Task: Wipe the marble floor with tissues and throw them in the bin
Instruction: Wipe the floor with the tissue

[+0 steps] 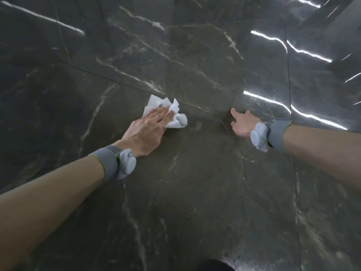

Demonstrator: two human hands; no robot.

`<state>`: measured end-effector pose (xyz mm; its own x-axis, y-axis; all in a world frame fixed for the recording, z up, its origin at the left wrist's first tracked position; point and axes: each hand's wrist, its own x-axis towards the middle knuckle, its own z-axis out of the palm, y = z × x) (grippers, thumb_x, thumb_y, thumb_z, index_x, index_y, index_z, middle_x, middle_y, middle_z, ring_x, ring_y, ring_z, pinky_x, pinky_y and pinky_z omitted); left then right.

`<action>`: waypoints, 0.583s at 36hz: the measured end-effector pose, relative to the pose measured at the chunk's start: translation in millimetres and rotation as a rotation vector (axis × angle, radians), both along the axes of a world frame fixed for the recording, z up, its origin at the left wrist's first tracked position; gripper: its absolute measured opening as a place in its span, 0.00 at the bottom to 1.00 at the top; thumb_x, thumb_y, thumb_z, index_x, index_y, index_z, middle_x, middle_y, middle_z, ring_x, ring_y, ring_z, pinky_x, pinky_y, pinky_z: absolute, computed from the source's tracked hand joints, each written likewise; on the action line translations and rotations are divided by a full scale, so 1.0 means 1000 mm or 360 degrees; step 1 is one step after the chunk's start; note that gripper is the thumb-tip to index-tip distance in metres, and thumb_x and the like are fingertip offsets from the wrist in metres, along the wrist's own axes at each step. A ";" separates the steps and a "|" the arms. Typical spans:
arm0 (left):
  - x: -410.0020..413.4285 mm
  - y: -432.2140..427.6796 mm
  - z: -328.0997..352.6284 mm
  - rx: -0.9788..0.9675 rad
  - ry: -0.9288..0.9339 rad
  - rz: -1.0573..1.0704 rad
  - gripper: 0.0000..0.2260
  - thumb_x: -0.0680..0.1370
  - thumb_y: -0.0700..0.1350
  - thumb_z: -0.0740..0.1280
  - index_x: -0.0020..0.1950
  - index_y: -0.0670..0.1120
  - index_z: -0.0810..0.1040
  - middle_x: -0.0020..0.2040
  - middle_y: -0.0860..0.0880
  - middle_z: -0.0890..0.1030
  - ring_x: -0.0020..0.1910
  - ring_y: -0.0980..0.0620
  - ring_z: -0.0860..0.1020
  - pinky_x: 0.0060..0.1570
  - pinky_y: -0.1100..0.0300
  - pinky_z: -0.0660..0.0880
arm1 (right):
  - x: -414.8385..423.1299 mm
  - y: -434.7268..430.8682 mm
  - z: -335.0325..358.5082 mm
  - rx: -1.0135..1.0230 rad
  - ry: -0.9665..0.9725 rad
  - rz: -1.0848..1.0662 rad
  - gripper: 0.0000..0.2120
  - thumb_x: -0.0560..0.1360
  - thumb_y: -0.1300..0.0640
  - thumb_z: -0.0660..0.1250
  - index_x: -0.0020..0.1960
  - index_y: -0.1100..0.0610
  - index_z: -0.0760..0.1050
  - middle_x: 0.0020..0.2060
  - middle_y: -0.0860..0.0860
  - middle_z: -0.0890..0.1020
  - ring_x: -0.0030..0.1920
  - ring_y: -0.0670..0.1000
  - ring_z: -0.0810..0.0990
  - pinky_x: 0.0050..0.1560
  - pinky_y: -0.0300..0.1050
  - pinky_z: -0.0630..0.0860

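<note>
A crumpled white tissue [172,112] lies on the dark marble floor [195,182], close to a tile joint. My left hand [145,130] presses flat on the tissue, fingers stretched over its near half. My right hand [241,122] rests on the floor to the right, fingers spread, holding nothing, touching the tile joint. Both wrists wear grey bands with pale sensor pods. No bin is in view.
Dark grey-brown marble tiles with white veins fill the view. Tile joints [293,133] run diagonally through the middle and down the right side. Bright strip-light reflections [304,49] glare at the upper right. A dark rounded shape [213,266] sits at the bottom edge.
</note>
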<state>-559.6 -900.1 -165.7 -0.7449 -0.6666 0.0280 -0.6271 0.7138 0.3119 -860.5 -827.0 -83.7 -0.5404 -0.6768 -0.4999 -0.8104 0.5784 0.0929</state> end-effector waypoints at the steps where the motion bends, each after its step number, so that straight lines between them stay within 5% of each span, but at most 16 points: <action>1: 0.010 -0.005 0.002 -0.0012 -0.0008 0.0049 0.26 0.86 0.46 0.51 0.85 0.51 0.52 0.85 0.51 0.54 0.84 0.53 0.50 0.83 0.54 0.48 | 0.002 0.000 -0.001 0.0004 0.0033 0.0011 0.28 0.86 0.55 0.52 0.84 0.49 0.47 0.77 0.67 0.59 0.75 0.69 0.63 0.77 0.60 0.60; 5: 0.058 -0.024 0.011 -0.0037 -0.0052 0.0279 0.26 0.85 0.43 0.53 0.85 0.50 0.55 0.85 0.48 0.56 0.84 0.51 0.52 0.79 0.58 0.44 | 0.022 0.000 -0.006 -0.0052 0.0133 0.0034 0.28 0.85 0.54 0.54 0.83 0.55 0.49 0.79 0.68 0.55 0.80 0.67 0.55 0.80 0.60 0.49; 9: 0.107 -0.033 0.020 0.0016 -0.0095 0.0587 0.26 0.86 0.44 0.53 0.84 0.55 0.54 0.85 0.51 0.56 0.83 0.49 0.55 0.78 0.47 0.59 | 0.049 -0.006 -0.005 -0.0127 0.0014 0.0174 0.32 0.85 0.49 0.55 0.83 0.59 0.47 0.80 0.67 0.51 0.80 0.66 0.52 0.80 0.59 0.51; 14: 0.141 -0.030 0.027 0.0022 -0.0125 0.0729 0.24 0.86 0.47 0.53 0.82 0.58 0.56 0.84 0.55 0.58 0.82 0.49 0.60 0.65 0.36 0.73 | 0.074 -0.017 0.008 -0.0125 -0.0009 0.0116 0.34 0.85 0.44 0.57 0.83 0.58 0.48 0.80 0.66 0.53 0.80 0.65 0.55 0.77 0.60 0.59; 18: 0.145 -0.030 0.031 0.0025 -0.0151 0.0720 0.21 0.86 0.46 0.54 0.80 0.56 0.58 0.81 0.54 0.61 0.79 0.48 0.64 0.58 0.35 0.76 | 0.086 -0.016 0.008 -0.0103 0.0046 0.0042 0.31 0.85 0.47 0.56 0.83 0.55 0.49 0.79 0.67 0.54 0.78 0.67 0.57 0.76 0.61 0.61; 21: 0.137 -0.025 0.033 0.0037 -0.0089 0.0771 0.21 0.86 0.43 0.55 0.79 0.50 0.62 0.80 0.48 0.64 0.78 0.43 0.64 0.62 0.34 0.73 | 0.085 -0.014 0.004 -0.0065 0.0057 -0.0052 0.32 0.85 0.47 0.57 0.83 0.53 0.49 0.78 0.69 0.54 0.77 0.69 0.58 0.76 0.61 0.60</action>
<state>-423.0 -925.5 -132.9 -0.3487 -0.9370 -0.0220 -0.9016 0.3289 0.2809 -775.7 -841.3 -79.6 -0.5797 -0.6779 -0.4522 -0.7875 0.6086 0.0971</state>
